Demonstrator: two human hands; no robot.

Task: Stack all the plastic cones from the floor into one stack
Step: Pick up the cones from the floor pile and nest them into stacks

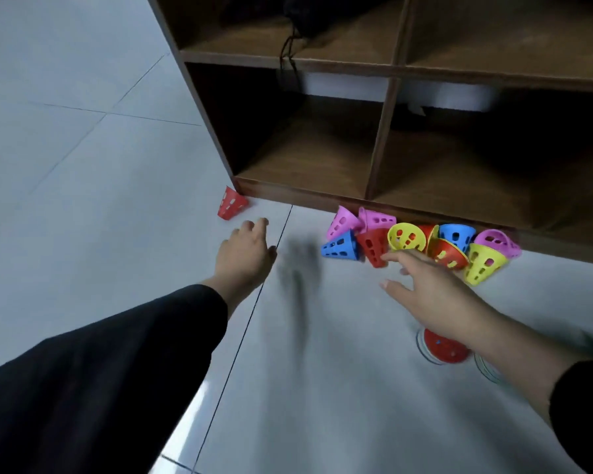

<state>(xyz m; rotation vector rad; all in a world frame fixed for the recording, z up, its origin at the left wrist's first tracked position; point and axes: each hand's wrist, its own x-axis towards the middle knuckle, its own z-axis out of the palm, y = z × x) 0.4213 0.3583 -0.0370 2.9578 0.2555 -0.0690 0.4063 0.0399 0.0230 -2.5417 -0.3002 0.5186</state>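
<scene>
While both arms reach toward the upper half of the frame, neither hand holds anything. At left of centre, the left hand (245, 249) extends from a dark sleeve (124, 364) with fingers loosely forward and slightly parted, near but apart from a lone red cone (231, 203) lying on its side against the corner of the wooden shelf unit (384, 138). At right of centre, the right hand (435, 289) has fingers spread; its fingertips (389, 257) lie at, possibly touching, a red cone (373, 246) at the near edge of the cone pile (421, 239). That pile, of pink, blue, red and yellow perforated cones, lies tumbled on the pale tiled floor (83, 172) along the shelf's base, right of centre. Another red cone (442, 347), rim toward the camera, sits at lower right, partly hidden by the right wrist; coloured rims just beside it are too obscured to identify. A dark blur between the hands cannot be identified.

Judged state: stacking not yet begun; no single stack is visible. Risks: a sweeping reach by the spread right hand could knock the loose cones apart or push them under the shelf's edge; the lone cone, resting on its curved side, may roll from a glancing touch; cones nested crookedly could jam.
</scene>
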